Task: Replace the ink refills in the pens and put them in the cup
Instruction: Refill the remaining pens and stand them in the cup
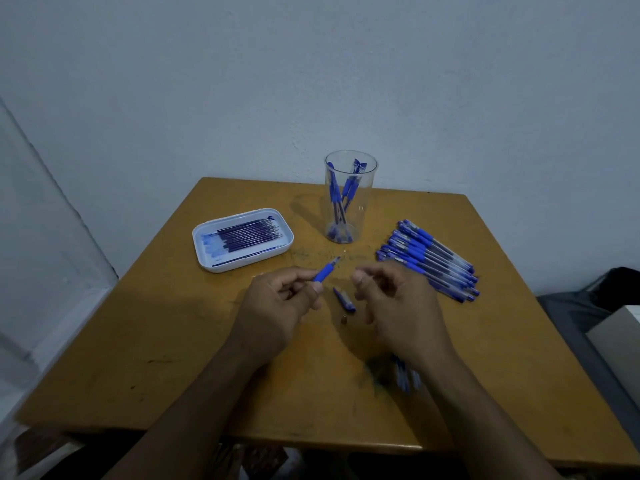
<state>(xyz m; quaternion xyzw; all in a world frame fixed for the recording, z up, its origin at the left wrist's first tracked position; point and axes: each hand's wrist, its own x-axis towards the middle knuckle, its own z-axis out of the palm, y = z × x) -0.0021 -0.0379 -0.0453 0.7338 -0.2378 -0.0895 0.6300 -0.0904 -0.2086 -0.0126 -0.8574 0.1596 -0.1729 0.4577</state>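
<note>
My left hand (277,303) grips a blue pen (327,270) by its barrel, the grip end and tip pointing up and away toward the cup. My right hand (391,299) hovers beside it with fingers loosely curled and nothing visible in them. A blue pen cap (344,299) lies on the table between my hands, and a tiny part (344,320) lies just below it. The clear plastic cup (349,223) stands at the back with several pens in it. A white tray (207,252) at the left holds several ink refills (247,233).
A pile of several blue pens (429,259) lies at the right of the wooden table (173,358). More blue pens (405,374) lie blurred under my right forearm. A wall stands close behind; a dark bag and a box sit off the right edge.
</note>
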